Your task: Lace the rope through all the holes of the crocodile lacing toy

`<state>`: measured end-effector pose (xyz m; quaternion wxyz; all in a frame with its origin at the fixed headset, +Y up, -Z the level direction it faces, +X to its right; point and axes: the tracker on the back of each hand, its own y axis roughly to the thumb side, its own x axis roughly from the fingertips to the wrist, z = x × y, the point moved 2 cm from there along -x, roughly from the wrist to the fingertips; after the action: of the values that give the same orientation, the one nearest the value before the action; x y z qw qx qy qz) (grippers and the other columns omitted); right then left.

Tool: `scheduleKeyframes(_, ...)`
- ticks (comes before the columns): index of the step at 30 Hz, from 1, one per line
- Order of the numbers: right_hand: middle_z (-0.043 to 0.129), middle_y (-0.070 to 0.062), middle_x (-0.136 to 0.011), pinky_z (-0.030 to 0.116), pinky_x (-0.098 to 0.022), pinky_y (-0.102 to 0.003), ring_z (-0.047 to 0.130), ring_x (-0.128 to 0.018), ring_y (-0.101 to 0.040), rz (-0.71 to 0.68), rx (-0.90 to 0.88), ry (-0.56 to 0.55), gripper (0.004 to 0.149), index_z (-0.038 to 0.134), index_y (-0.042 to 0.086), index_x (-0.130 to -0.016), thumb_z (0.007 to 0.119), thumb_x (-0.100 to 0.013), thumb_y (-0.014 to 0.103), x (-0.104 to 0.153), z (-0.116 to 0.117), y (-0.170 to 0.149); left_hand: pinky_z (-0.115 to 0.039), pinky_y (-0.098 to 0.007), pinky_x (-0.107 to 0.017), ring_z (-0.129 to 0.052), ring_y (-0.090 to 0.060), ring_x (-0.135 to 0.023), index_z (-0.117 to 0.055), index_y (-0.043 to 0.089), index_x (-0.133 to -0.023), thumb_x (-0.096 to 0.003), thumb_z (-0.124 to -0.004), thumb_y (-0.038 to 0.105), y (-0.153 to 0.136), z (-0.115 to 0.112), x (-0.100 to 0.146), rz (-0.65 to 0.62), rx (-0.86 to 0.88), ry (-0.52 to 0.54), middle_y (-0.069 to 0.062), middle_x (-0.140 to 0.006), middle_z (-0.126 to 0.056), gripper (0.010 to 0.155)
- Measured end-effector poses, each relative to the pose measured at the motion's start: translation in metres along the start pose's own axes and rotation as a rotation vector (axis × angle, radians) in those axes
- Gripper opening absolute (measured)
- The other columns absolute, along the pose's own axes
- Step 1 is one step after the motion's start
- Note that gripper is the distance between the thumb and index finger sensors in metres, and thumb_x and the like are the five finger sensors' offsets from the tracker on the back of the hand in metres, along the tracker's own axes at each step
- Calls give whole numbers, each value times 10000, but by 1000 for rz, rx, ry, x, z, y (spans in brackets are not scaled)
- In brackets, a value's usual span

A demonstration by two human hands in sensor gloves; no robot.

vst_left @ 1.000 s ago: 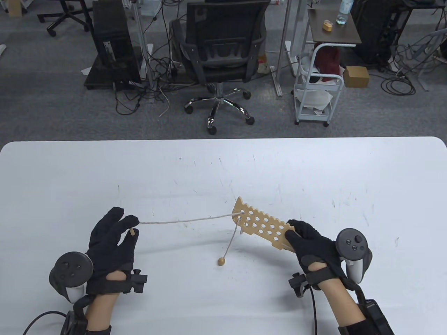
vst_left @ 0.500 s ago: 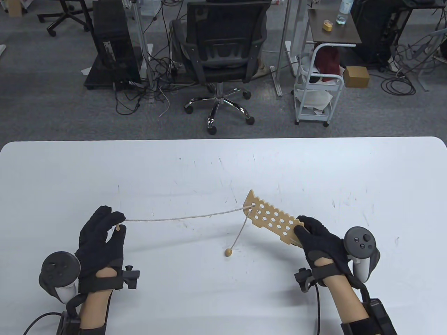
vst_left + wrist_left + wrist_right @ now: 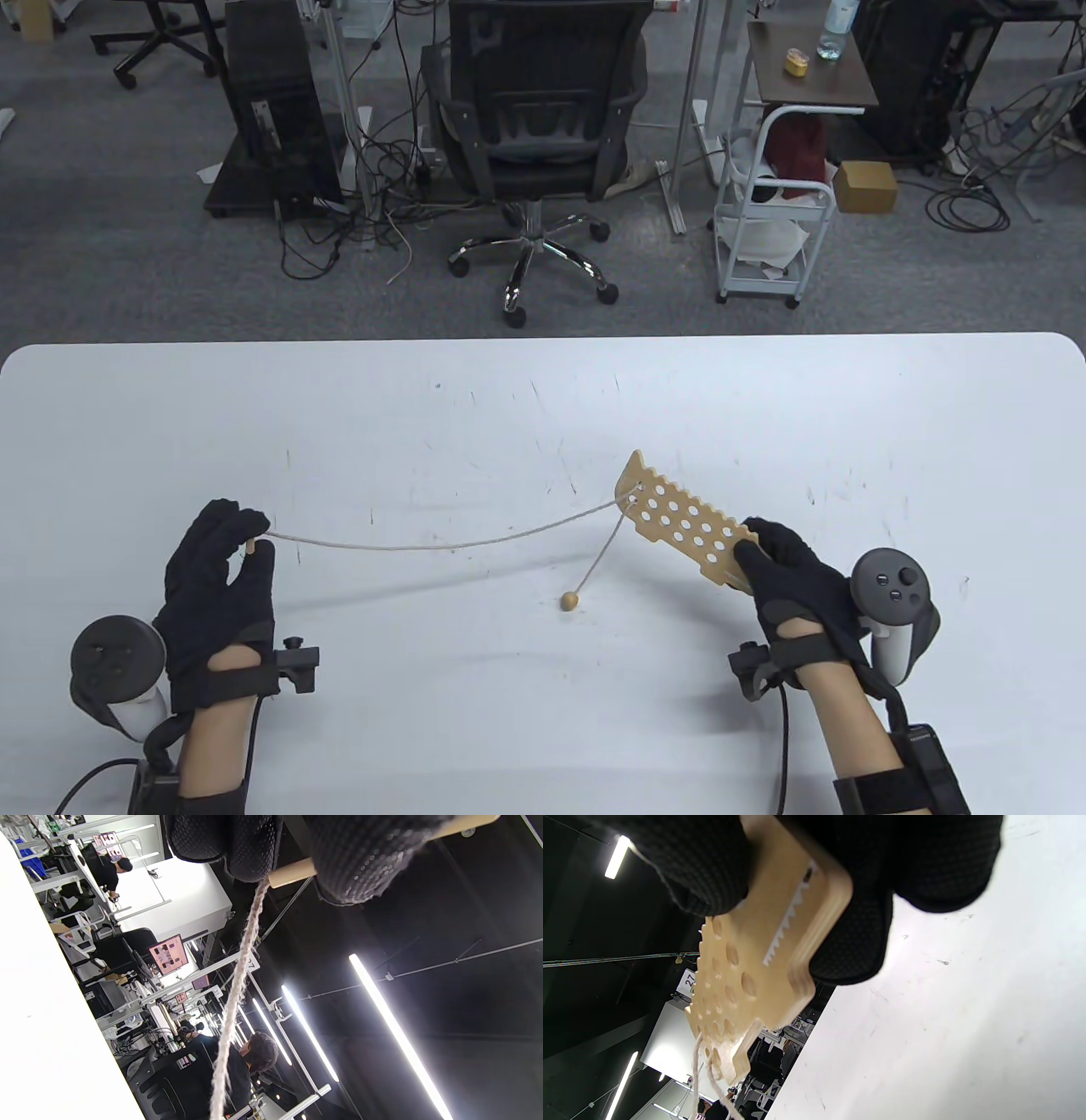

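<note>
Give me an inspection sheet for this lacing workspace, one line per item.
Surface: white table, scuffed with small dark marks.
Job's things: wooden crocodile lacing board held tilted above the table; rope runs from a hole at its far end to the wooden needle tip; a short tail ends in a wooden bead near the table.
Clutter: nothing seen.
Hands: left hand pinches the needle tip; right hand grips the board's near end.
Cables: black leads run from both wrists.
Surroundings: office chair, white cart, tangled floor cables.
</note>
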<state>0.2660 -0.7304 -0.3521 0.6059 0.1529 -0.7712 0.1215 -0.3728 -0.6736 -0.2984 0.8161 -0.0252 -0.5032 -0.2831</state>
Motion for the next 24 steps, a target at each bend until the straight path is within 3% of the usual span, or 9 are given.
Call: scheduleKeyframes(24, 1000, -60, -696, 820, -407, -469, 1068, -512, -281, 83, 50, -89, 442, 808, 185, -855, 856, -446, 344, -12, -22, -22, -425, -592, -774, -635, -343, -1007, -799, 502, -878, -443, -838, 422, -7, 20, -2, 33, 35, 87, -28, -1073, -680, 444)
